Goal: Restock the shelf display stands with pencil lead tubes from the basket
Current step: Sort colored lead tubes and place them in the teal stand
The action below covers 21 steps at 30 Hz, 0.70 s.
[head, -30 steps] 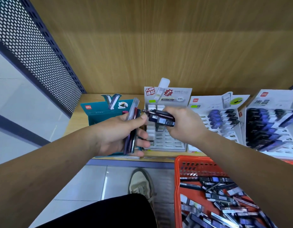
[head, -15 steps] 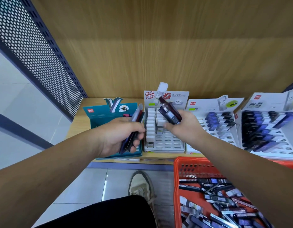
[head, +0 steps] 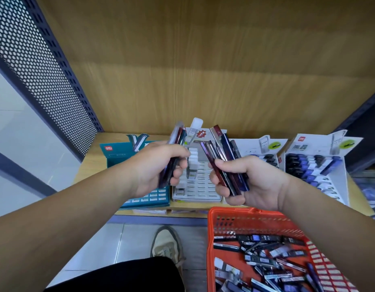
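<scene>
Left hand (head: 159, 167) is curled tight around a small bunch of lead tubes (head: 178, 135), held up over the blue-green stand (head: 117, 152). Right hand (head: 256, 182) grips a bigger bunch (head: 222, 157) (spread out like a fan) above the white stand (head: 203, 186) on the wooden shelf (head: 91, 165). Many more tubes (head: 264, 260) lie in the orange basket (head: 245, 213) under the right arm.

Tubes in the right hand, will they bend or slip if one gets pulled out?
Probably stiff: the tubes stand straight though gripped only at their lower ends. Glossy and fanned in the right hand, so neighbours may slide.
</scene>
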{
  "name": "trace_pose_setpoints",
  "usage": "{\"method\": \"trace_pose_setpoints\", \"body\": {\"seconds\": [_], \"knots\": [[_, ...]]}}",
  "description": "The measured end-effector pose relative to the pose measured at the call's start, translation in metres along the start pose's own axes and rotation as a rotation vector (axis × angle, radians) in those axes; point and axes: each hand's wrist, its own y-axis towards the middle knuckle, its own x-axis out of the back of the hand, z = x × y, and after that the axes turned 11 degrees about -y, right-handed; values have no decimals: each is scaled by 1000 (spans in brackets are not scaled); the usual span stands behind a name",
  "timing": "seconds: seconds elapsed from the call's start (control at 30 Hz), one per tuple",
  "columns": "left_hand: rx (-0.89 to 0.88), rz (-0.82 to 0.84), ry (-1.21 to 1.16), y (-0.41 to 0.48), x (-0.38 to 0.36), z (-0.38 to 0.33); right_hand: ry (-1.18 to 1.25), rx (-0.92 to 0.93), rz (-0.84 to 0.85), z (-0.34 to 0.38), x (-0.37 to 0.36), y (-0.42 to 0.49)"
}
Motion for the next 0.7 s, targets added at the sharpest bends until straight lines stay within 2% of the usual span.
{"method": "trace_pose_setpoints", "body": {"seconds": [0.13, 0.3, 0.53, 0.7], "knots": [[71, 89, -76, -2, 1, -2, 34, 32, -7, -9, -6, -2], [163, 207, -150, -7, 2, -7, 30, 157, -83, -16, -7, 8], [175, 357, 210, -7, -5, 2, 15, 241, -252, -10, -5, 11], [213, 365, 420, -10, -19, 9, -8, 306, -216, -4, -3, 9]]}}
